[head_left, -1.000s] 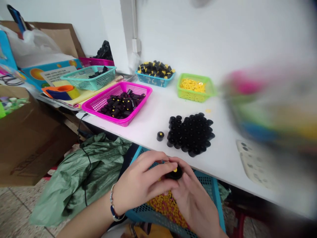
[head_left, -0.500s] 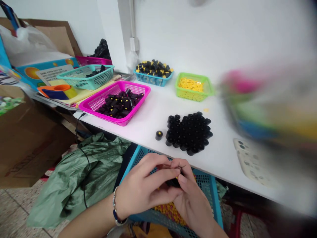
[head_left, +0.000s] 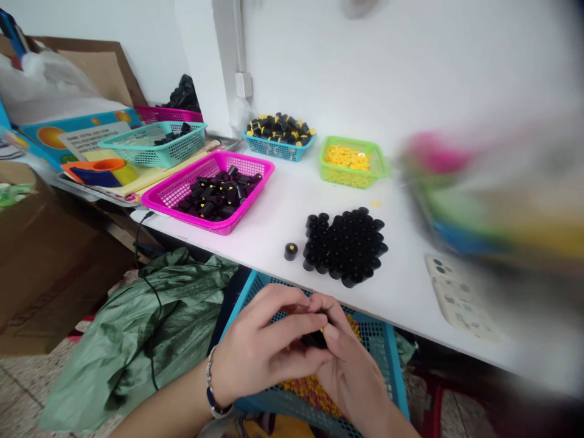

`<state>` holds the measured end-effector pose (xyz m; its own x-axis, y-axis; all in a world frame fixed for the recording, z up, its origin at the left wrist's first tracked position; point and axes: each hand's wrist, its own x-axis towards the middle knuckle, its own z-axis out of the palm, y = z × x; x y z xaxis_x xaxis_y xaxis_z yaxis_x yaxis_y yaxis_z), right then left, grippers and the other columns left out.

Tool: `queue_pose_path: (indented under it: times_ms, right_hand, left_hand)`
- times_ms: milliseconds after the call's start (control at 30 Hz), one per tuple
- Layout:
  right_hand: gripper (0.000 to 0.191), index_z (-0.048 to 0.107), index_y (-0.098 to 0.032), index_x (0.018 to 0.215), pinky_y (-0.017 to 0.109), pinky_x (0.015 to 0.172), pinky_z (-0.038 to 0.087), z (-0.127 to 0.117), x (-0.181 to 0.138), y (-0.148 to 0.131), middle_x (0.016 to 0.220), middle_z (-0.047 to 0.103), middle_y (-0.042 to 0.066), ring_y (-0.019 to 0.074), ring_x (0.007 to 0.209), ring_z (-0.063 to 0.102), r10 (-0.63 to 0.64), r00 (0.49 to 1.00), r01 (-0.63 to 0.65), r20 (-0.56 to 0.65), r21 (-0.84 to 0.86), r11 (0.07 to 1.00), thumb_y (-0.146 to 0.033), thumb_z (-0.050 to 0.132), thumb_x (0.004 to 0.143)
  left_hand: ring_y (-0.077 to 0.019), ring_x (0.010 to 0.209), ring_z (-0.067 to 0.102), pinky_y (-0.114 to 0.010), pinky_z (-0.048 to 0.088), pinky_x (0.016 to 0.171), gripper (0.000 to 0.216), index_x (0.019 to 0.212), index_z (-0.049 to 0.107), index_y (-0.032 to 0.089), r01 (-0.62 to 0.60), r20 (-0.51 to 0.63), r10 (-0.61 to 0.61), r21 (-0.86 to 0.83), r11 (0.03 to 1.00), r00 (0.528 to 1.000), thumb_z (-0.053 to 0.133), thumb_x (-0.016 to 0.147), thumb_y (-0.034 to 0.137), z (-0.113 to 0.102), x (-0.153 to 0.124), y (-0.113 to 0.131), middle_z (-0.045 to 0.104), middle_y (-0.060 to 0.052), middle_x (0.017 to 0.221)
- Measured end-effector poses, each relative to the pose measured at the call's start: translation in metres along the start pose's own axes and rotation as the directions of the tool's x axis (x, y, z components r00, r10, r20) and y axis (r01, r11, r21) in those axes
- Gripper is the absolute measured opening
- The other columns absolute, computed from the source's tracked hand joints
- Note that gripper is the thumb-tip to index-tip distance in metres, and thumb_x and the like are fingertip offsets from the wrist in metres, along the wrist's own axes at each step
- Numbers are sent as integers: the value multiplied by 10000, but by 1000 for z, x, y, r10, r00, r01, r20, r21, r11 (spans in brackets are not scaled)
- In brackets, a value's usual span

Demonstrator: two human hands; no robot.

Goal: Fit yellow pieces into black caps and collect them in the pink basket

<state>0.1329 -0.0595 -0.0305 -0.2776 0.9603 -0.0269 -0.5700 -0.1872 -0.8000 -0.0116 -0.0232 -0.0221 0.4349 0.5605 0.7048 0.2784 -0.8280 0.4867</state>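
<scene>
White bench point(head_left: 401, 292) edge: black knob point(head_left: 314, 339) held, partly hidden, between curled fingers of left hand point(head_left: 260, 347) and right hand point(head_left: 353, 380), above blue mesh basket point(head_left: 383, 347). Knob could be dropped onto yellow pieces point(head_left: 310, 389) if grip slips.

A black cylindrical piece point(head_left: 316, 339) is largely concealed by the left hand point(head_left: 262, 350) and right hand point(head_left: 353, 377). Small yellow and red pieces point(head_left: 310, 389) are partly covered, and their blue mesh basket point(head_left: 391, 365) is cut off by the lower edge. Over the right end of the white table point(head_left: 401, 292), a multicoloured object point(head_left: 493, 201) is blurred beyond identification. A pale blurred object point(head_left: 360, 7) is cut off above.
</scene>
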Motion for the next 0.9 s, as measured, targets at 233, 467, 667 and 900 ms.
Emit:
queue_pose_path:
  times_ms: [233,467,667,900]
  right_hand:
    - [191,520,-233,905,249,654,398,-1,8,-7,812,459,16,153,752,431,-37,999,37,-4,-30,999,-400,459,836]
    - [115,545,-246,888,244,695,428,-11,13,12,805,506,-6,145,785,487,-34,996,33,-86,-19,999,-315,483,822]
    - [457,350,-342,1242,321,898,412,-28,12,24,1264,469,27,162,1121,460,-80,959,18,-273,-224,974,-553,441,847]
    - [417,435,-268,1188,304,808,448,-52,-8,25,1095,572,51,170,948,544,-116,951,-50,-285,-516,855,-473,522,835]
  left_hand:
    - [-231,1165,500,-358,475,960,682,1297,414,215,269,145,-264,-11,963,953,703,707,400,-2,-1,-4,503,-119,1273]
    - [-204,1191,498,-360,458,976,474,1235,480,234,275,263,-248,-71,959,932,625,783,232,9,-1,-3,522,-88,1288]
    - [-163,979,607,-314,505,835,217,983,437,200,408,149,-388,-148,901,910,550,805,145,22,1,-22,615,-72,1065]
    - [-218,982,576,-382,455,891,543,1137,493,166,429,-7,-431,103,897,902,720,679,347,29,29,-107,590,-85,1047]
